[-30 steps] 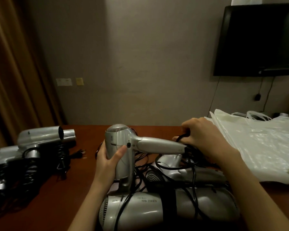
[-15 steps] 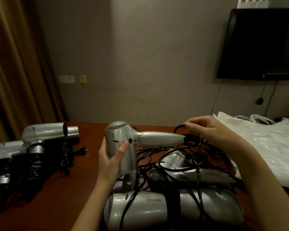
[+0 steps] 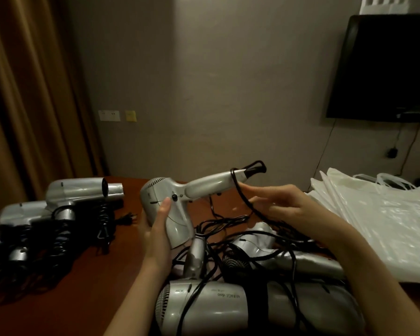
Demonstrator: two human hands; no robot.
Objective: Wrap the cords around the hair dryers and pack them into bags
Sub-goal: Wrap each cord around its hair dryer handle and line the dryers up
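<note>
While a big silver dryer (image 3: 252,309) lies nearest the camera across the bottom of the view, tangled in loose black cords, the work goes on just above it. Its side carries small grey print, but it sits upside down and blurred, so I cannot read it with any confidence; it looks like a brand line and nothing more.

Above that, the left hand (image 3: 155,229) grips the body of the held dryer (image 3: 170,209), thumb pressed beside the round switch. A second ago the handle lay level and the right hand pinched the cord at its tip. Now the handle tilts up to the right, and a first turn of cord (image 3: 243,197) crosses it near the end. The right hand (image 3: 284,207) has dropped below the handle, its fingers half spread, the cord running over them; whether it pinches the cord or only guides it I cannot tell. I judge that wrapping has just begun, with most of the cord lying slack on the table (image 3: 83,287).

Left, wrapped dryers (image 3: 78,197) sit in a row, cords bundled. Right, white bags (image 3: 374,229) lie flat, none visibly filled. No logo shows on the dark TV (image 3: 383,69).
</note>
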